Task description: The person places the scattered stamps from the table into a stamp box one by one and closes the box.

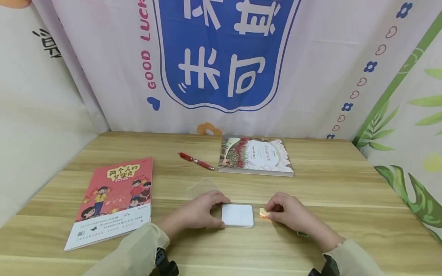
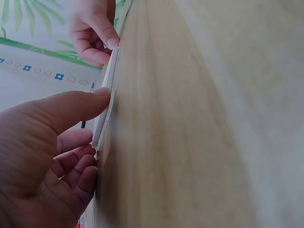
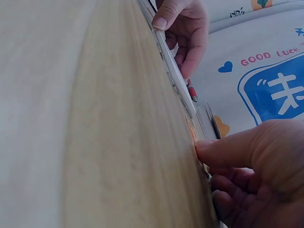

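A flat white square case (image 1: 237, 215) with rounded corners and a clear rim lies on the table in the head view. My left hand (image 1: 203, 211) holds its left side, thumb at the near corner and forefinger at the far one. In the left wrist view the left thumb (image 2: 80, 107) presses against the edge of the case (image 2: 107, 104). Just right of the case, my right hand (image 1: 288, 212) pinches a small yellow-and-orange card (image 1: 264, 213) between thumb and fingers. Part of the card is hidden by the fingers.
A clear plastic sheet or lid (image 1: 200, 187) lies behind the left hand. Under the right wrist a small dark green piece (image 1: 302, 234) shows. A red book (image 1: 115, 195) lies at left, a red pen (image 1: 196, 161) and another book (image 1: 255, 157) farther back, before a printed curtain (image 1: 117, 76).
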Tool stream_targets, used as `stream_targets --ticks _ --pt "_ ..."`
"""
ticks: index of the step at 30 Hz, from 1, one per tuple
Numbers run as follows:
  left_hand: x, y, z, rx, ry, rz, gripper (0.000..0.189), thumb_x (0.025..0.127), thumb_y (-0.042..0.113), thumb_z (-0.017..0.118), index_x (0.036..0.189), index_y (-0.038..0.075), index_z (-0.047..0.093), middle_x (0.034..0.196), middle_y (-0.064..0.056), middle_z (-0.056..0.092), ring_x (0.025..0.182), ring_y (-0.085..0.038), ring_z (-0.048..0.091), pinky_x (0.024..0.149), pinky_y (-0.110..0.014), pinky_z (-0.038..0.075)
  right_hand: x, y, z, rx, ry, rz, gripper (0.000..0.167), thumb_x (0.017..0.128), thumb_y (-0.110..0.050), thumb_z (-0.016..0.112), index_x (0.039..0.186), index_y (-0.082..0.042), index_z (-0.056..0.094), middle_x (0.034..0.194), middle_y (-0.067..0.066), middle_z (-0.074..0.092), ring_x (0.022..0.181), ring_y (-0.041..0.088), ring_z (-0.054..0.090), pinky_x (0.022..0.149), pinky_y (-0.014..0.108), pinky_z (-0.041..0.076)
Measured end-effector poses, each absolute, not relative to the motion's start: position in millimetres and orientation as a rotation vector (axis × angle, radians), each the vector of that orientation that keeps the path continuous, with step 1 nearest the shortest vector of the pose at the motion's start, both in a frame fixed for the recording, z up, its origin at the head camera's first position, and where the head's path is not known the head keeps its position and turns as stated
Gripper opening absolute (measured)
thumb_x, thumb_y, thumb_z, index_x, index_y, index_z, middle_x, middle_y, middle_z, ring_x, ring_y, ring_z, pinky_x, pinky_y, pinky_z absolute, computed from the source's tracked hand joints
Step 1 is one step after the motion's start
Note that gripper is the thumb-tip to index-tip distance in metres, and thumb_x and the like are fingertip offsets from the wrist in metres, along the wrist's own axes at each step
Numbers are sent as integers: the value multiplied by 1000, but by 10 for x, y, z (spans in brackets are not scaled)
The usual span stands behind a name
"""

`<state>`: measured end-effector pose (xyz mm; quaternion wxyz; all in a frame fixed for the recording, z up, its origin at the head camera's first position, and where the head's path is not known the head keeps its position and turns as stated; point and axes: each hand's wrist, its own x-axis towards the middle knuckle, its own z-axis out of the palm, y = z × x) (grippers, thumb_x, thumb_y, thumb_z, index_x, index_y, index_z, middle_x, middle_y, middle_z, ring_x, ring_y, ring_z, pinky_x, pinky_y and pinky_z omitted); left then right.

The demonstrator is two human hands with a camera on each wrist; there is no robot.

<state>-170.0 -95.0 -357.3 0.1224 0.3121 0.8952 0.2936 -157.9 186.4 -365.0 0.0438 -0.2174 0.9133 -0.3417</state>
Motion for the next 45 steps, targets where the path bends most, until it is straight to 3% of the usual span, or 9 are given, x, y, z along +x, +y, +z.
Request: stream_targets --ticks 20,37,45 --pt "-1708 -963 -3620 868 2599 879 52 73 24 77 120 11 58 121 -1 52 110 -18 48 98 -40 39 -1547 1794 -3648 -544 2805 -1143 15 74 -3 71 82 -10 62 82 -1 56 75 12 50 64 21 44" --pt "-1664 -967 -3666 828 2573 976 51 73 22 76 119 12 58 124 -3 50 115 -21 45 101 -43 36 -1532 1778 -3612 -379 2785 -1239 8 81 -2 64 83 -10 66 81 0 62 74 12 51 65 23 45" --pt "-1648 -979 -3717 816 2580 1021 53 73 22 75 121 12 57 125 -3 48 116 -21 45 101 -43 36 -1582 1828 -3517 -284 2615 -1343 9 85 -2 60 91 -5 66 87 4 62 77 16 51 65 25 46"
